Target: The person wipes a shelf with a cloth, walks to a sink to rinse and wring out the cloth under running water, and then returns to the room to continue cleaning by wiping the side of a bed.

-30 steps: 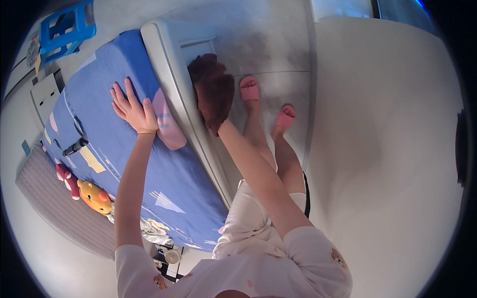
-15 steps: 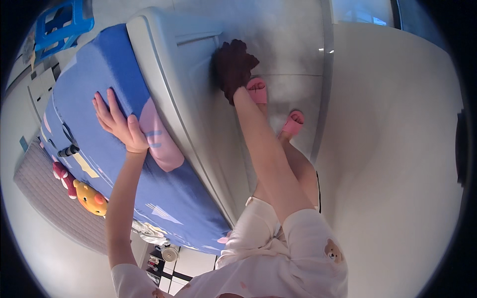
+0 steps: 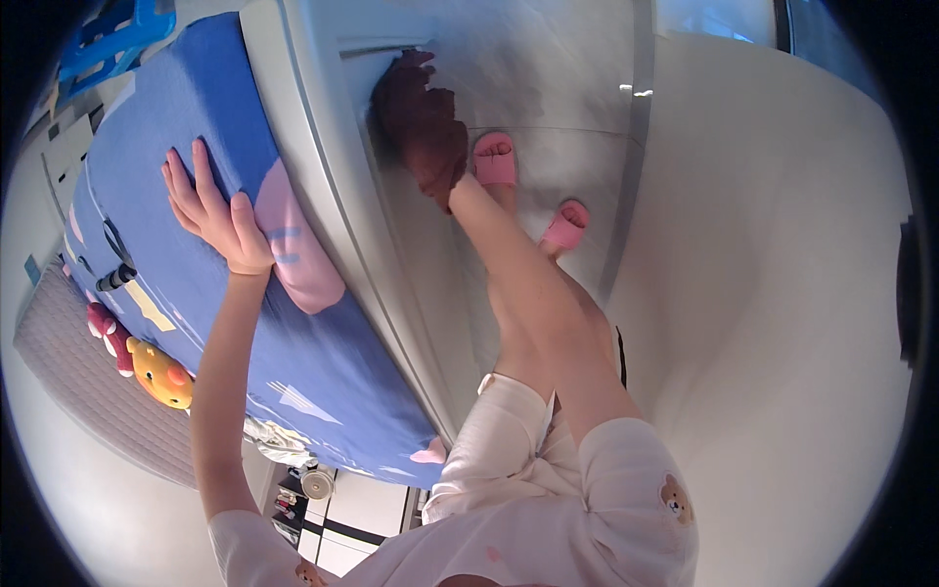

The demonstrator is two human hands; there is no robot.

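My left hand (image 3: 217,210) lies flat on the blue patterned bedsheet (image 3: 323,338), fingers spread, holding nothing. A dark brown cloth (image 3: 423,127) covers my right hand (image 3: 464,190); only the wrist shows, and the fingers are hidden in the cloth. The hand carries this bunched cloth against the side of the pale bed frame (image 3: 313,186), below a long groove in its panel.
Pink slippers (image 3: 495,161) on my feet stand on the grey tiled floor beside the bed. A pale wall or panel (image 3: 763,245) rises at the right. On the bed lie a yellow plush toy (image 3: 159,375) and a dark strap-like item (image 3: 117,274). A blue stool (image 3: 112,44) stands far left.
My right hand has moved left and farther along the bed frame's side with the brown cloth, which now spreads wider. My left hand still rests flat on the sheet; the whole view has shifted slightly.
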